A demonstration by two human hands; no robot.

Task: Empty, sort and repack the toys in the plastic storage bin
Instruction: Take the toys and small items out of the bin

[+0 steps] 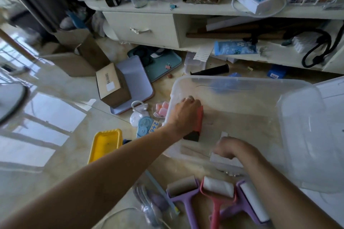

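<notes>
The clear plastic storage bin (242, 109) sits on the tiled floor (61, 117) in front of a cluttered low cabinet (149, 28), with its clear lid (309, 135) lying against its right side. Inside the bin's left end, the left hand (186, 113) grips a red and dark block-shaped toy (197, 126), its fingers curled over the toy's top edge close to the bin wall. The right hand (230, 148) is at the bin's near wall with fingers curled around a white flat piece (223, 158); motion blur hides exactly how they pinch it. Just outside the near wall lie three paint rollers (214, 189), two with purple handles and one with a red handle. Left of the bin on the floor are a yellow tray (105, 145), a blue number toy (146, 128), pink blocks in a clear bag (162, 109), and a small white toy (138, 111). Farther back, a brown cardboard box (111, 85) rests on a lavender tray (135, 80).
</notes>
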